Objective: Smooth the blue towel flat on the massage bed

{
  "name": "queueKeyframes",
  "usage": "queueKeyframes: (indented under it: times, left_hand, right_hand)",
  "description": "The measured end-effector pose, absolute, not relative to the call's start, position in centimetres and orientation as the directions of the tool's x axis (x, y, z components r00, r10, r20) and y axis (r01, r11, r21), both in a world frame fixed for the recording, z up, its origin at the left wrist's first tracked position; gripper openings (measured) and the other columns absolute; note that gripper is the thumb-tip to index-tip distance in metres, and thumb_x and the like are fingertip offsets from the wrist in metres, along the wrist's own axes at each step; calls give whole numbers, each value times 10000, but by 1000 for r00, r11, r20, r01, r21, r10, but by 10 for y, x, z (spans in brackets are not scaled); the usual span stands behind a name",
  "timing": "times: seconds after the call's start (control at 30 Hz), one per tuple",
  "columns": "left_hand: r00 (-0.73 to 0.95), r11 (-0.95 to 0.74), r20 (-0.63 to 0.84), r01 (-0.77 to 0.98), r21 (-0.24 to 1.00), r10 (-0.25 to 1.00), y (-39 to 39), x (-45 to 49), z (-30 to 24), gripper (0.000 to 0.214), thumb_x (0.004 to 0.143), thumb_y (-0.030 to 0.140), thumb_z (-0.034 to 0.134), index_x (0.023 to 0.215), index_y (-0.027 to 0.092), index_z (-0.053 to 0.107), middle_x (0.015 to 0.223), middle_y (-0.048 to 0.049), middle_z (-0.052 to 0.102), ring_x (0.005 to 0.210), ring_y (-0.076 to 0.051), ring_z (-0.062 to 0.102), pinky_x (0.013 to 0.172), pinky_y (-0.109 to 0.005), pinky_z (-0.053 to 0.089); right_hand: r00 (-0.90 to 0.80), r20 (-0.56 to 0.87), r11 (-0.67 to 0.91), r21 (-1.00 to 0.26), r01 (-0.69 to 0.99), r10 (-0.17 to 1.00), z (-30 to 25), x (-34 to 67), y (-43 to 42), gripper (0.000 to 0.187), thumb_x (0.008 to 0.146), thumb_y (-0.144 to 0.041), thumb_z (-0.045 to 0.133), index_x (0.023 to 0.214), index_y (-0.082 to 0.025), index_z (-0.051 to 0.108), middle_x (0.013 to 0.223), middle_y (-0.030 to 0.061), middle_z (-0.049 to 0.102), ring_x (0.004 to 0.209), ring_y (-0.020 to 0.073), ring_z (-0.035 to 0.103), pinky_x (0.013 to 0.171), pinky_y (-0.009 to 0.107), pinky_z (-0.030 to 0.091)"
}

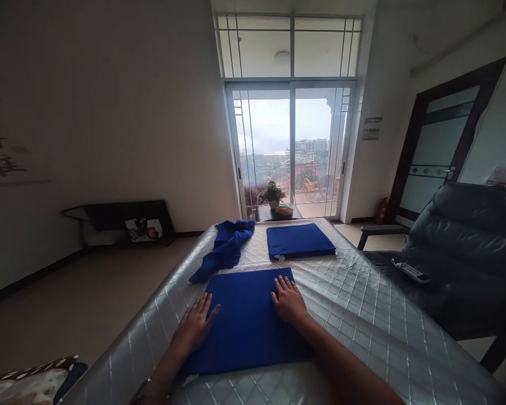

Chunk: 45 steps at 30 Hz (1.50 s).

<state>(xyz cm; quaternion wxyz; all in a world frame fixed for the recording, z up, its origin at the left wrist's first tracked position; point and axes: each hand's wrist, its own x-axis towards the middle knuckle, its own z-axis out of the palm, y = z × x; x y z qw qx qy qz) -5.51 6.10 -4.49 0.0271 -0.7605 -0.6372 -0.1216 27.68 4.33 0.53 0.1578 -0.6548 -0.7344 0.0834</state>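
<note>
A flat blue rectangular cushion cover lies in front of me on a silver quilted surface. My left hand rests along its left edge, fingers stretched out and thumb apart. On its upper right part lies my right hand, flat with the fingers extended. Behind it sits a neat stack of blue covers with a small white tag at its near edge. To the left of that stack is a crumpled blue cloth. Neither hand grips anything.
A dark leather armchair with a white remote-like device stands close on the right. Beyond the far edge, a potted plant sits on a small dark chair before the sliding glass door. A black folded frame leans at the left wall.
</note>
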Motion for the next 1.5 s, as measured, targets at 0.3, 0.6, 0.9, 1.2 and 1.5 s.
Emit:
queueKeyframes:
  times: [0.3, 0.6, 0.9, 1.2, 1.5]
  left_hand:
    - [201, -228, 220, 968, 107, 955, 66, -59, -50, 708, 1005, 558, 236, 1525, 99, 380, 1594, -168, 336, 1478, -314, 314, 1165, -536, 314]
    - [167, -203, 221, 967, 151, 961, 64, -53, -46, 751, 995, 614, 210, 1511, 105, 404, 1591, -180, 352, 1477, -316, 318, 1173, -519, 291]
    - [139, -165, 165, 974, 155, 976, 52, -42, -29, 763, 1006, 602, 205, 1545, 73, 317, 1621, -184, 256, 1498, -301, 265, 1203, -497, 229]
    - [150, -179, 179, 971, 158, 972, 59, -47, -39, 748, 1008, 588, 208, 1543, 78, 323, 1621, -198, 242, 1492, -307, 279, 1180, -516, 271]
    - [115, -156, 264, 978, 138, 958, 60, -60, -42, 778, 988, 611, 218, 1528, 68, 356, 1611, -207, 283, 1474, -316, 322, 1169, -513, 313]
  right_hand:
    - [-85, 126, 123, -331, 936, 988, 8, 276, 42, 640, 1000, -448, 291, 1554, -132, 343, 1626, 74, 266, 1514, 219, 186, 1227, 375, 101]
    - [-70, 136, 110, -313, 944, 988, 11, 275, 38, 617, 1000, -426, 309, 1546, -146, 362, 1618, 65, 297, 1508, 203, 206, 1222, 366, 116]
    - [-125, 203, 164, -188, 968, 971, 28, 264, 16, 617, 972, -301, 292, 1522, -34, 373, 1603, 127, 317, 1506, 215, 212, 1231, 359, 71]
    - [-63, -9, 57, -293, 954, 998, 13, 269, -21, 730, 1010, -515, 186, 1584, -64, 192, 1653, 81, 125, 1531, 211, 72, 1239, 374, 62]
    - [-75, -24, 63, -329, 942, 997, 14, 269, -18, 741, 1006, -538, 196, 1586, -77, 192, 1652, 76, 116, 1532, 224, 54, 1244, 410, 56]
